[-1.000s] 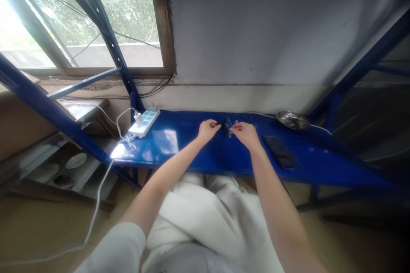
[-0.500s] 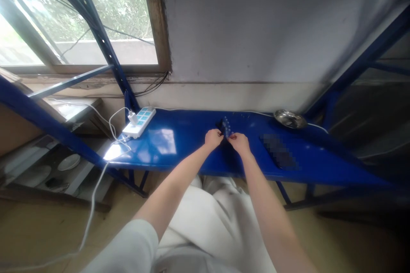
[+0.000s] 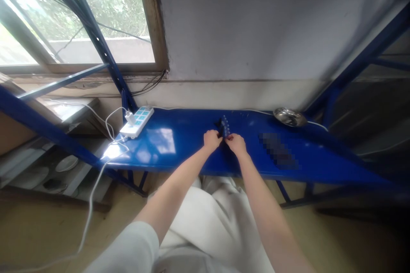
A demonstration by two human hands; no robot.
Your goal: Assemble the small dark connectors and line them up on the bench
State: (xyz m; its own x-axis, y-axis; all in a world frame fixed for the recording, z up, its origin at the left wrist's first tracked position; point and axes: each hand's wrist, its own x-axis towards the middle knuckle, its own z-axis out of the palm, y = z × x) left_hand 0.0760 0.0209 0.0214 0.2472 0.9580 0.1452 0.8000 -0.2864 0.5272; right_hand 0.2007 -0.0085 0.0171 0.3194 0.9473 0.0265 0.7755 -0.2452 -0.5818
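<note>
Pinching in at the near end of a small dark item (image 3: pixel 223 127), the L hand (image 3: pixel 212 139) and R hand (image 3: pixel 235 142) sat close tog. w/ a narrow gap btwn. Both had fingers drawn in & clamped on it, L at its left edge, R at its right; exact fingertip contact was too small to see. The item was btwn & just beyond the hands, approx. mid-surface (image 3: pixel 188 147), w/ a row of clear round knobs running up its right side & a black bit jutting out far left. Couldn't tell if it was one pc. or several.

Bare forearms ran back to the wearer, w/ a pale short sleeve (image 3: pixel 131 243) on the L arm & pale clothing (image 3: pixel 208 217) over the lap below the front edge.

To the R of the R hand, near it, lay a dark flat item (image 3: pixel 278 151), pixelated, so no detail. Further back, R side, was a shiny metal dish (image 3: pixel 290 117), w/ a white cord passing behind.

Far L end of the surface: a white power strip (image 3: pixel 137 123) w/ blue sockets & a white plug (image 3: pixel 130 117) in it; a white cable (image 3: pixel 91 204) hung off the L edge twd. the floor.

Beyond: blue metal uprights both sides, a window (image 3: pixel 118 8) upper L w/ greenery outside, a plain grey wall (image 3: pixel 237 25) behind, & low L a shelf w/ a white plate (image 3: pixel 67 163).
</note>
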